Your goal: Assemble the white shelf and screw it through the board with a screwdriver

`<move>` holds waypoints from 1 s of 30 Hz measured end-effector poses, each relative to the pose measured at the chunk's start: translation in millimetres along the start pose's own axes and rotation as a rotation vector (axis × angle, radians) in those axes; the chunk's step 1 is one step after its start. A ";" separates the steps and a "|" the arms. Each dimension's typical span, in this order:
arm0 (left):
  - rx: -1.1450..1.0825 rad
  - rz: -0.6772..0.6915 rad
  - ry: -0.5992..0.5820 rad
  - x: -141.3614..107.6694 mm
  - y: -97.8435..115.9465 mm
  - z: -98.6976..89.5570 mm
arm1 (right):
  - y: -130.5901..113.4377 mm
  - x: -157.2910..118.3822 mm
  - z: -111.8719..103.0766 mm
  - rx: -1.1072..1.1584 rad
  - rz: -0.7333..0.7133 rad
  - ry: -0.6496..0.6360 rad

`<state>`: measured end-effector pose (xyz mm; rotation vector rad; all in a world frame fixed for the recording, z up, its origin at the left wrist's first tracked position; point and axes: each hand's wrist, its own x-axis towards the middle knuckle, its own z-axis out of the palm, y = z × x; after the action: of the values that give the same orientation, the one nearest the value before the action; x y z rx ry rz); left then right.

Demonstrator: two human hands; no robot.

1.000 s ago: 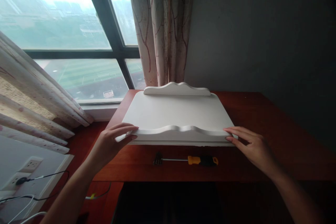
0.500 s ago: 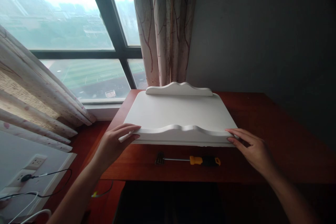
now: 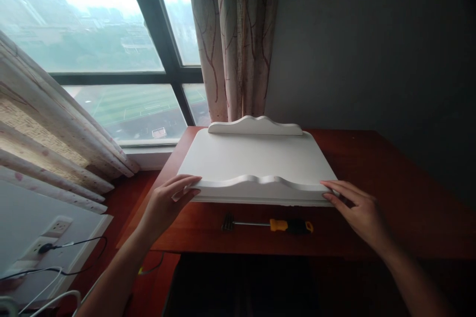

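Pinching the near rail [image 3: 260,190] at both ends

Seen from the head view, the left hand [image 3: 160,205] has its fingers closed on the left end of the white near rail, thumb on the front face and fingertips over the top. The right hand [image 3: 361,211] mirrors it at the other end. The near rail spans the gap between the two sets of fingers, along the near edge of a white board [image 3: 256,157].

The step in hand looks like steadying the near rail on that edge. To do it well, I would press evenly with both hands, hold both ends level, and check that the rail runs flush with the edge rather than leaning. Whether its underside seats fully is hard to tell.

Its long axis runs crosswise, from the left fingers to the right fingers, roughly parallel to the matching far rail [image 3: 255,128] beyond them. Its wavy edge points up.

Nearer the person than the fingers, and between them, a screwdriver [image 3: 275,225] lies on the bench [image 3: 394,183], its tip leftward beside dark pieces [image 3: 228,222] that look like screws.
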<state>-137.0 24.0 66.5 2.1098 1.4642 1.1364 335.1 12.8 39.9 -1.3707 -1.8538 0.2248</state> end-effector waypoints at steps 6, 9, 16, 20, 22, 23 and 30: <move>0.029 0.023 0.011 4.2 -1.6 -3.8 | -1.9 1.8 -2.3 -0.002 -0.026 0.016; 0.060 0.042 0.013 5.9 -2.6 -6.4 | -0.7 2.3 -3.0 0.002 -0.041 0.017; 0.042 0.019 0.021 3.1 -4.1 -3.0 | 0.2 0.5 0.2 0.033 0.003 0.007; 0.005 -0.018 0.045 -0.4 -3.8 2.5 | 1.9 -2.7 2.4 0.024 0.033 0.012; 0.008 -0.023 0.048 -2.0 -4.1 4.0 | 3.2 -4.4 3.3 0.009 0.033 0.013; 0.018 -0.020 0.049 -2.7 -4.3 4.3 | 3.9 -5.2 3.9 -0.003 0.031 0.022; 0.067 0.011 0.054 -5.2 0.3 3.7 | 4.3 -10.0 10.3 -0.058 0.009 0.082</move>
<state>-134.8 19.9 62.2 2.1497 1.5376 1.1727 332.0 9.0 25.7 -1.4066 -1.7994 0.1189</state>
